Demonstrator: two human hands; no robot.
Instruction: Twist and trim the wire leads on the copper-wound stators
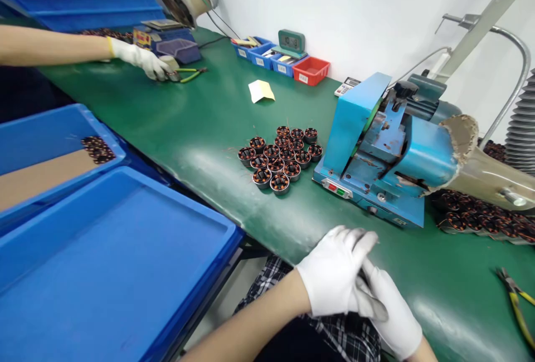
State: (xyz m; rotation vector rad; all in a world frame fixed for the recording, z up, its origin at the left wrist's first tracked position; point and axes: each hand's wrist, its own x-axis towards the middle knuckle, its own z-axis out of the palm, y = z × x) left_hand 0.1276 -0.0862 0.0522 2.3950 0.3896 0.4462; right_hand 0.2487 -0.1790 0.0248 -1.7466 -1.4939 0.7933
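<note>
Head view showed the left hand (334,273) clasping the gloved right hand (393,312), stator cluster (280,156) lying beyond both, nearer the left.

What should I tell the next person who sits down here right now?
Left hand: gloved, laid over the right hand, holding no part that shows.
Right hand: gloved, under the left at the table edge; whether it holds anything cannot be told.
Motor coils: a cluster stands on the green mat beside the blue machine. More coils lie right of the machine.
Pliers lie at the far right.
Blue tray on the left has nothing in it.
A co-worker's gloved hand works at the far end.
</note>
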